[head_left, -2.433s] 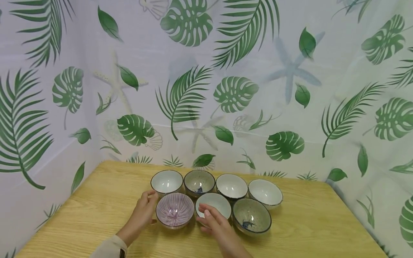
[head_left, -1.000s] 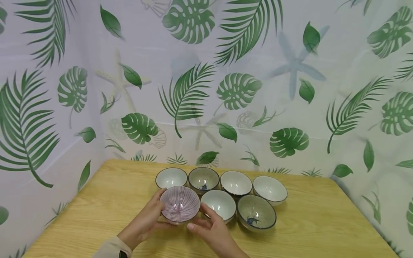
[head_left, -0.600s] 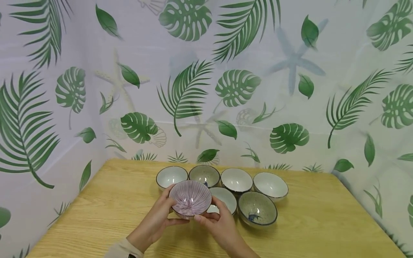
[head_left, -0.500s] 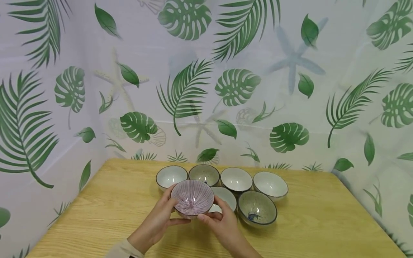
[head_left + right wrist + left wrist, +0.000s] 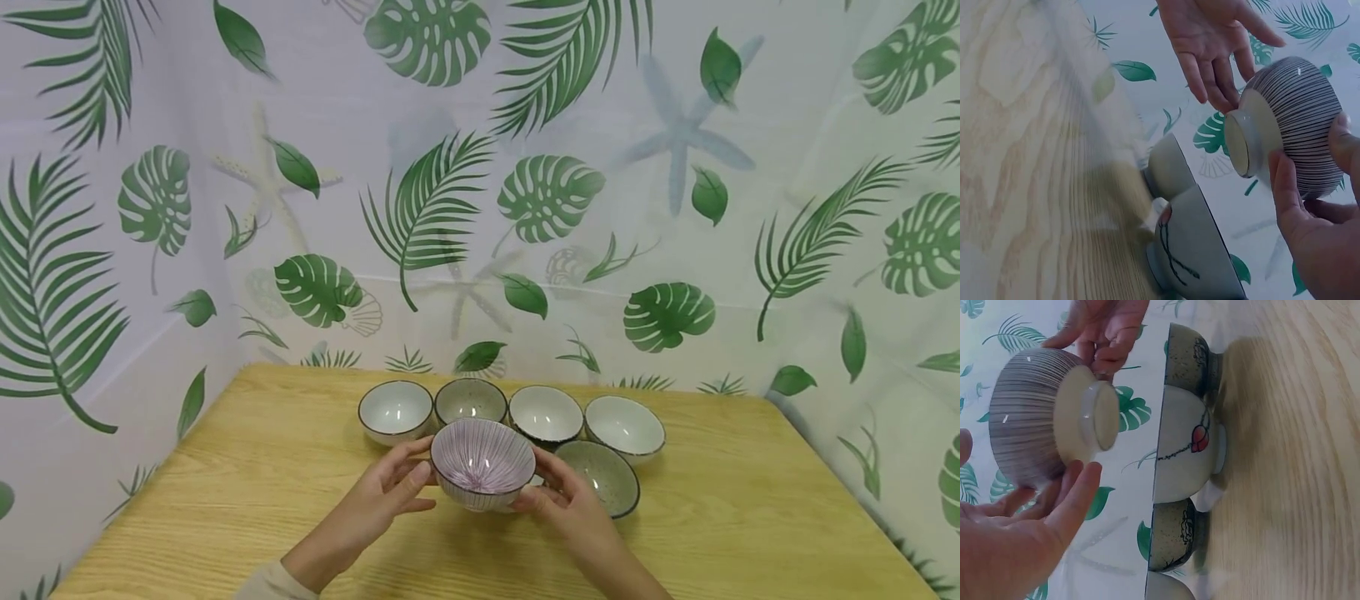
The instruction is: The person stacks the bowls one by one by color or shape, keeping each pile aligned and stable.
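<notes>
A bowl with fine purple lines (image 5: 483,458) is raised in front of the other bowls, its hollow turned towards me. My right hand (image 5: 581,512) grips its right side, thumb low at the front and fingers behind and under it. At the left side is my left hand (image 5: 378,496), its thumb off the bowl and its loosely spread fingers (image 5: 1213,84) close to the foot. The striped outside (image 5: 1022,419) and pale foot ring (image 5: 1100,415) show in the left wrist view. A speckled tan bowl (image 5: 611,479) stands behind the right hand.
Along the back of the wooden table (image 5: 247,467) stand a white bowl (image 5: 395,411), a tan bowl (image 5: 470,402) and two more white bowls, one (image 5: 546,412) beside the other (image 5: 625,425). Another white bowl is mostly hidden by the raised one. A leaf-patterned cloth (image 5: 450,333) hangs behind.
Both hands closed on the purple-lined bowl at the left, then it was lifted and carried right, over the front white bowl. The left thumb has since come off it; the right hand keeps its grip.
</notes>
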Available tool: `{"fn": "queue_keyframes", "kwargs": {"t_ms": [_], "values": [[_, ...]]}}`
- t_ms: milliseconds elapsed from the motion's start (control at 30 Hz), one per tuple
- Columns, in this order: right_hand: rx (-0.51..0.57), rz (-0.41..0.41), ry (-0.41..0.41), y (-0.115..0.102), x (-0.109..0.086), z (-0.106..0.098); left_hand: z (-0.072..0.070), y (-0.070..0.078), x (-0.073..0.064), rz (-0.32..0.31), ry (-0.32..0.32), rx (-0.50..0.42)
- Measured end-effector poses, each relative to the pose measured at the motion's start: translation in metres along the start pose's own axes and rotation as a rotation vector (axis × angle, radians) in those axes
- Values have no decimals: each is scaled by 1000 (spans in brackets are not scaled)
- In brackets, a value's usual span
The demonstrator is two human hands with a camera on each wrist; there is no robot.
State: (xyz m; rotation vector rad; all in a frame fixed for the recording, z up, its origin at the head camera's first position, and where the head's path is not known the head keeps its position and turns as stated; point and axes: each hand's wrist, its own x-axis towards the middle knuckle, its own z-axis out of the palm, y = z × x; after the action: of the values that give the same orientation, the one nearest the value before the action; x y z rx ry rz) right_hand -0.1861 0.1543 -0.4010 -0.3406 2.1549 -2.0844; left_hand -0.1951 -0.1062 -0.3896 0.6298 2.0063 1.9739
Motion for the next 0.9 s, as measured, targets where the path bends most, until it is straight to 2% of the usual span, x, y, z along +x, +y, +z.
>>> {"fn": "queue_keyframes", "kwargs": {"t_ms": [133, 267, 333, 433, 500, 600, 733, 900], "values": [[6, -50, -80, 0, -7, -10, 9, -2, -1, 64, 30, 92], [46, -120, -181, 0, -14, -16, 20, -3, -3, 76, 95, 200], [74, -157, -226, 1, -17, -17, 25, -2, -3, 81, 97, 218], [95, -162, -222, 2, -22, -18, 29, -3, -3, 102, 71, 200], [74, -130, -180, 1, -24, -18, 30, -3, -3, 105, 63, 173], [38, -92, -147, 2, -28, -20, 31, -5, -2, 103, 62, 86], [-9, -106, -174, 5, -33, -25, 32, -6, -3, 103, 50, -35], [-7, -147, -250, 10, -39, -31, 36, -8, -6, 74, 16, -43]]}}
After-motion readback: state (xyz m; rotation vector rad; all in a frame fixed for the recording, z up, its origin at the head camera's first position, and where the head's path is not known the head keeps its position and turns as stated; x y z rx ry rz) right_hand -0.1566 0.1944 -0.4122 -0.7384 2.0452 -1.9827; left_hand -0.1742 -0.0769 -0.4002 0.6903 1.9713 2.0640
